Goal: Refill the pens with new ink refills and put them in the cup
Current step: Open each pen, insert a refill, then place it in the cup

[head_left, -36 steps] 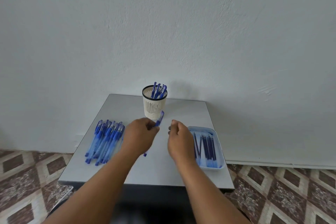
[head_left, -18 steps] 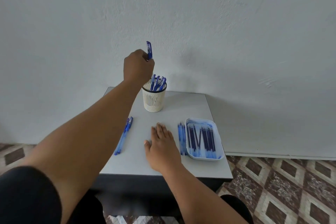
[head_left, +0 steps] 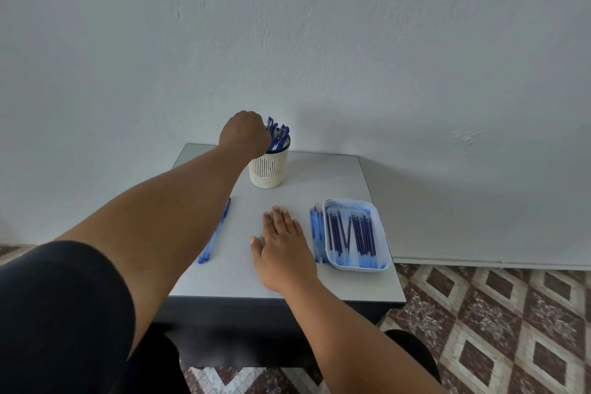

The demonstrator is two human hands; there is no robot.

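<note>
From the head camera, my left hand (head_left: pixel 245 134) is at the rim of the white slatted cup (head_left: pixel 269 166), fingers curled round a blue pen (head_left: pixel 270 125) whose top stands among the other pens in the cup (head_left: pixel 281 134). My right hand (head_left: pixel 283 245) lies flat on the grey table (head_left: pixel 335 176), fingers straight, holding nothing. Just beside it are loose refills (head_left: pixel 316 233) touching the white tray (head_left: pixel 382 233) of refills. More pens (head_left: pixel 214 240) lie under my left forearm.
</note>
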